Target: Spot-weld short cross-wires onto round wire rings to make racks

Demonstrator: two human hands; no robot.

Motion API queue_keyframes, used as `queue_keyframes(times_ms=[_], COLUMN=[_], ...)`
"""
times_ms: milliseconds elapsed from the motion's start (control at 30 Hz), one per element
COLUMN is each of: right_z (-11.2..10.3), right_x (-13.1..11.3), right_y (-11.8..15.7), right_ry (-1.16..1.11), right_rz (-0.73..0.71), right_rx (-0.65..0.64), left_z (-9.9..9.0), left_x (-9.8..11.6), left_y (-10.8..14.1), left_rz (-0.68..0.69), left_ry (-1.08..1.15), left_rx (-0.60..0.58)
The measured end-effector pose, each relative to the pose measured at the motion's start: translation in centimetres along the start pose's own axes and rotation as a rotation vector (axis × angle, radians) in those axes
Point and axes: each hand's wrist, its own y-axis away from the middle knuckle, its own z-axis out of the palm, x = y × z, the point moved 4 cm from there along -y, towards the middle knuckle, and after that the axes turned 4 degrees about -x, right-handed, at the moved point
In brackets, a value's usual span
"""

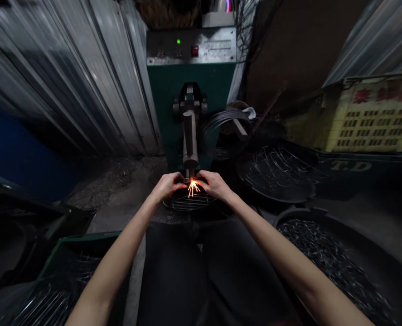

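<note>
Orange sparks [193, 186] fly downward at the tip of a green machine [197, 74], below its grey cylindrical arm [190, 140]. Just left of the sparks is my left hand [169, 184], its fingers pinched at the tip on something too small to make out. On the other side, my right hand [212, 183] is closed too, thumb and fingers together close to the sparks; what it holds is hidden by glare. A round wire rack [190, 202] lies just beneath both hands. The machine's panel shows a lit green light and a red switch.
Coiled wire [228, 118] hangs right of the machine. Beyond it sit a black tray of wire rings [278, 174] and a yellow crate [374, 115]. A large black tub [326, 215] of small metal pieces is at lower right. A green-rimmed bin [85, 236] stands at lower left.
</note>
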Motion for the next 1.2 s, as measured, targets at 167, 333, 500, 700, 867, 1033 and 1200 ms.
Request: queue_keyframes(times_ms=[167,333,500,700,867,1033,1200], right_z=[-2.9,-4.6,-2.7,-3.1,-3.3,-1.5,-1.0], right_x=[2.5,7.4,8.0,6.2,3.6,1.4,0.1], right_y=[2.0,5.5,4.9,3.3,2.9,1.6,0.7], right_ry=[-0.056,-0.032,-0.033,0.004,0.096,0.227,0.105], right_rz=[0.033,0.231,0.138,0.034,-0.026,-0.016,-0.042], right_rx=[0.184,0.223,0.058,-0.063,-0.055,-0.090,-0.141], left_z=[0.0,-0.1,-0.4,-0.1,-0.6,0.2,0.3], left_x=[-0.2,-0.4,-0.2,-1.9,-1.3,3.1,3.2], left_y=[-0.3,-0.5,-0.7,0.2,2.3,2.0,0.0], left_rz=[-0.027,-0.016,-0.029,-0.025,0.041,0.127,0.065], left_ry=[0.005,-0.002,0.010,0.029,-0.093,-0.351,-0.434], left_rx=[-0.010,-0.037,-0.051,-0.062,0.118,0.135,0.028])
